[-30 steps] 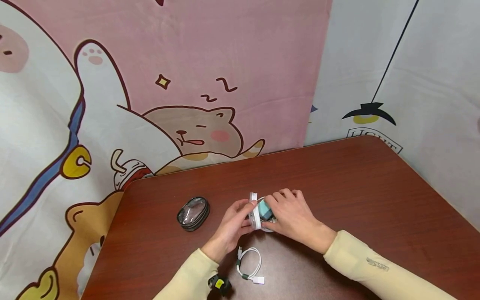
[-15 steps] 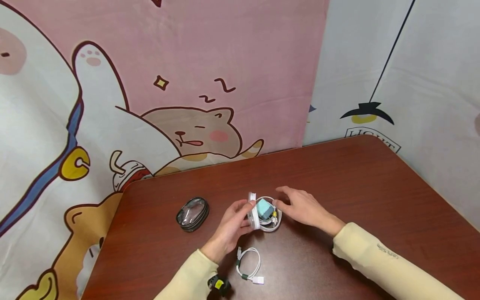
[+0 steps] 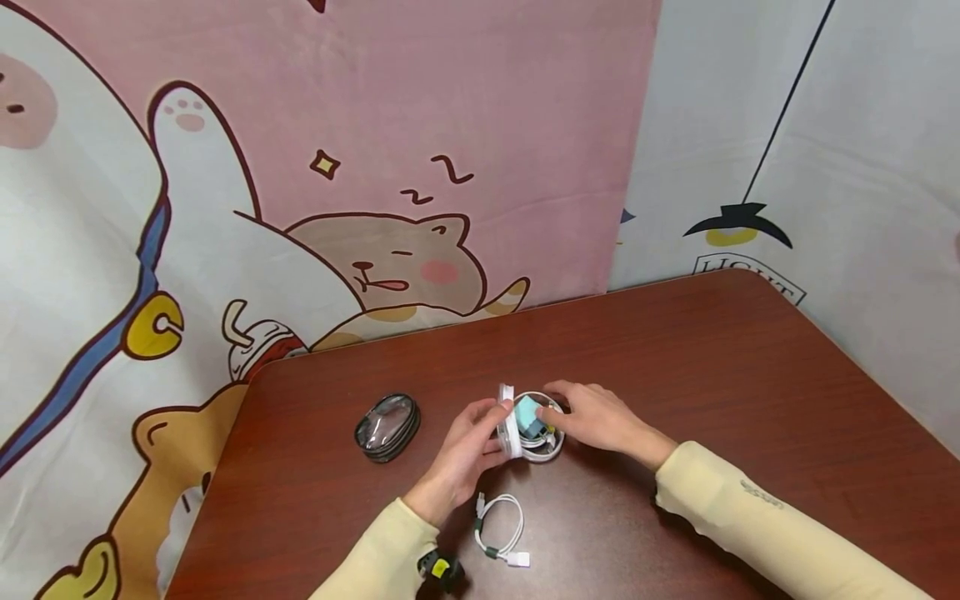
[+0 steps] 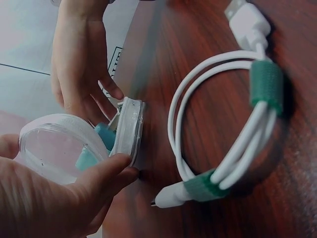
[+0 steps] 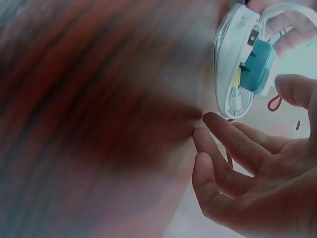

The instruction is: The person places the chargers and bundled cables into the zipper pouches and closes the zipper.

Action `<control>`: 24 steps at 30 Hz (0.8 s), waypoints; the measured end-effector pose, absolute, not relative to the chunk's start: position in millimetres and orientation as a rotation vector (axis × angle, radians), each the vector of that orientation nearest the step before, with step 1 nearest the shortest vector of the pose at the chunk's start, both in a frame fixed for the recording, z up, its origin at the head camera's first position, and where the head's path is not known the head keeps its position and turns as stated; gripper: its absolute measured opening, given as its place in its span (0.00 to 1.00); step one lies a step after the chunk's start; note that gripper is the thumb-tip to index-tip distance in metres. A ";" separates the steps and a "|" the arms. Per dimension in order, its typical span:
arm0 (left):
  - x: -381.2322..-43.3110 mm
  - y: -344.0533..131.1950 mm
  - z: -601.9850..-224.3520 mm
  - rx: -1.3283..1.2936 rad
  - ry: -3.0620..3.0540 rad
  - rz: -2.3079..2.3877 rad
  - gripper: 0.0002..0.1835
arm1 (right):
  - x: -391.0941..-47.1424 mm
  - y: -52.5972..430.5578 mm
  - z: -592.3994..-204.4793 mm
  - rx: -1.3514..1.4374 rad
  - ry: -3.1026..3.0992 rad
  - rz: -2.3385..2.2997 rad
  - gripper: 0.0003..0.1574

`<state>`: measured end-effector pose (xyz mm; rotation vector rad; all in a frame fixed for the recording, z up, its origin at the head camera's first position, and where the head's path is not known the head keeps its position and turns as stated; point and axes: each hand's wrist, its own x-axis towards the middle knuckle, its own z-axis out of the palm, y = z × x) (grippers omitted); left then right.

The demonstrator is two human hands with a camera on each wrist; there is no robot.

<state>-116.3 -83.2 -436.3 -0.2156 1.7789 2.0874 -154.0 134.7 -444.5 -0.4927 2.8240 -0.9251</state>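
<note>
A round clear zip case (image 3: pixel 551 454) with white trim lies unzipped on the table, its lid (image 3: pixel 510 429) standing upright. My left hand (image 3: pixel 467 446) grips that lid, thumb on one side and fingers on the other. Inside the base sit a teal charger plug (image 3: pixel 528 412) and a white cable with a yellow bit (image 5: pixel 236 77). My right hand (image 3: pixel 596 417) is at the right rim, thumb extended close to the plug. In the right wrist view its fingers (image 5: pixel 218 181) are loosely bent beside the case, their tips at the tabletop.
A coiled white USB cable (image 4: pixel 173 119) with green straps lies in front of the case. At the left stands a black-edged clear zip pouch (image 3: pixel 385 427). The brown table (image 3: pixel 675 350) ends at a cartoon-printed curtain (image 3: pixel 547 150).
My right hand first drew back from the plug to the right, uncovering the case's contents, then came back slightly left towards it. My left hand has kept its hold on the lid.
</note>
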 end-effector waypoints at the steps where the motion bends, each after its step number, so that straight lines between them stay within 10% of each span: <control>1: -116.4 -83.0 -436.2 -0.216 1.779 2.088 0.37 | -154.3 134.5 -444.7 -0.500 2.822 -0.929 0.36; 24: -115.0 -78.4 -433.0 -0.154 1.906 2.011 0.39 | -149.1 136.3 -436.7 -0.252 2.159 -1.660 0.36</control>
